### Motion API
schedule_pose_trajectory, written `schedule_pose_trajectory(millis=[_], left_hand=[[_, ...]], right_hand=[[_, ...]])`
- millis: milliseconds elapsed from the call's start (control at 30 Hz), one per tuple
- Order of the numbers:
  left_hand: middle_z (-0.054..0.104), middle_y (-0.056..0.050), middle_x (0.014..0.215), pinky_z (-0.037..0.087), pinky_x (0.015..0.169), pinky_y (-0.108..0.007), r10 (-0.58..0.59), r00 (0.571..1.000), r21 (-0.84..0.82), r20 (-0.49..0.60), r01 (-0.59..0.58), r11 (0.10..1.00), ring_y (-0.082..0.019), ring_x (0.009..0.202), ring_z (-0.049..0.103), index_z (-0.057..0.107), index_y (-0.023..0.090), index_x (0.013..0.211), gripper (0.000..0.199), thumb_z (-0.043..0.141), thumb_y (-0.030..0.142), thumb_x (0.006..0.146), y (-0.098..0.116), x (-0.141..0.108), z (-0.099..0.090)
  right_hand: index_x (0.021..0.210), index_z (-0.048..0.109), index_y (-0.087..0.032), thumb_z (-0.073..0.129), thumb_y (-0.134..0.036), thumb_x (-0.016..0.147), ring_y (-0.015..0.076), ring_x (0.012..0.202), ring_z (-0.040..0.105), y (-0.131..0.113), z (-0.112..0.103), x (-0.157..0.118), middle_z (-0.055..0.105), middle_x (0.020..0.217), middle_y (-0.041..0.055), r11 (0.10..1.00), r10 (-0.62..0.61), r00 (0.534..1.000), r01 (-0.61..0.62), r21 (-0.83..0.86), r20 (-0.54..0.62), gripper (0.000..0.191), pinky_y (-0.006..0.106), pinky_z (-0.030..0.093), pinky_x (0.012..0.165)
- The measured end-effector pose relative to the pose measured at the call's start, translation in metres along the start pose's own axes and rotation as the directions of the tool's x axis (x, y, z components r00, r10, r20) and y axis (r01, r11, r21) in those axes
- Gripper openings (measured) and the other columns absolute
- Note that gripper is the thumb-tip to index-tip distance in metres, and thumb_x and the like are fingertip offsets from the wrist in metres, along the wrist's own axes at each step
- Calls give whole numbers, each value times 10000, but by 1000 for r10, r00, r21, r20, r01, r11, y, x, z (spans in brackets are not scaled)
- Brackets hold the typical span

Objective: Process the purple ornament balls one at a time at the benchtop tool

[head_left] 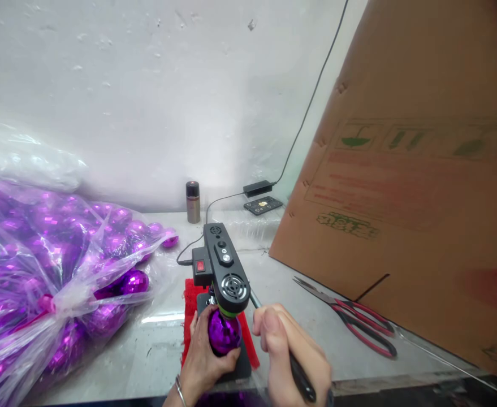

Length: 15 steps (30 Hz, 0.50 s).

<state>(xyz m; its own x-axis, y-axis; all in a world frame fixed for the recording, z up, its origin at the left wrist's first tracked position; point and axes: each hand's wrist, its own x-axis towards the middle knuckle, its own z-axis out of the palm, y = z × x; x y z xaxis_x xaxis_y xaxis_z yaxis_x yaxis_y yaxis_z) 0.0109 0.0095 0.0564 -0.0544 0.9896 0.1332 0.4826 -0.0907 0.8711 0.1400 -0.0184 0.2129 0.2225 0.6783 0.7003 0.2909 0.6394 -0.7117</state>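
A shiny purple mirrored ball [224, 334] sits under the head of a small black bench drill press [225, 260]. My left hand [201, 356] is closed round the ball's left and front sides, with a metal bangle at the wrist. The ball's top touches or nearly touches a green part below the head; a drill bit cannot be made out. To the right, my right hand [293, 350] grips the press's lever [302, 379], whose metal rod runs up to the head. Under the machine's dark base lies a red cloth [250, 345].
A tied clear plastic bag [74, 294] full of purple balls fills the left side. Red-and-black handled scissors [358, 322] lie at right before a large cardboard box [401, 198]. Behind stand a small bottle [193, 202], a phone [263, 205] and a power adapter [258, 187] with its cable.
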Motion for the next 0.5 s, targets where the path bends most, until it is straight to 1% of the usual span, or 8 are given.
schedule_pose_trajectory(millis=[100, 233, 333, 500], left_hand=[[723, -172, 1274, 453, 1179, -696, -61, 997, -34, 55, 63, 997, -449, 1298, 640, 603, 155, 1343, 771, 748, 404, 628, 1, -1, -2], [706, -176, 1300, 448, 1191, -687, -93, 994, -50, 52, 95, 994, -451, 1320, 619, 599, 151, 1352, 802, 748, 412, 608, -1, -3, -1], [715, -157, 1263, 495, 1160, -651, -77, 996, -66, 37, 79, 995, -429, 1283, 647, 608, 164, 1335, 774, 762, 373, 606, -4, -4, -1], [732, -103, 1164, 591, 1057, -547, -51, 999, -73, 11, 52, 996, -366, 1176, 703, 627, 193, 1318, 743, 813, 309, 608, -7, -5, -1]], right_hand=[[789, 499, -224, 419, -200, 1148, 79, 590, 440, -2, 5, -3, 482, 692, -52, 999, 43, 998, -43, 5, -44, 368, 250, 344, 587], [765, 491, -221, 440, -234, 1151, 86, 575, 423, -7, 7, -3, 471, 683, -52, 997, 78, 995, -79, -7, -67, 389, 268, 339, 589], [762, 495, -220, 450, -244, 1151, 86, 575, 432, -9, 10, -6, 488, 693, -48, 995, 98, 990, -98, 0, -103, 392, 270, 338, 589], [743, 486, -219, 457, -243, 1143, 100, 584, 489, -4, 15, -17, 509, 663, -41, 994, 108, 978, -110, -2, -180, 402, 278, 374, 622]])
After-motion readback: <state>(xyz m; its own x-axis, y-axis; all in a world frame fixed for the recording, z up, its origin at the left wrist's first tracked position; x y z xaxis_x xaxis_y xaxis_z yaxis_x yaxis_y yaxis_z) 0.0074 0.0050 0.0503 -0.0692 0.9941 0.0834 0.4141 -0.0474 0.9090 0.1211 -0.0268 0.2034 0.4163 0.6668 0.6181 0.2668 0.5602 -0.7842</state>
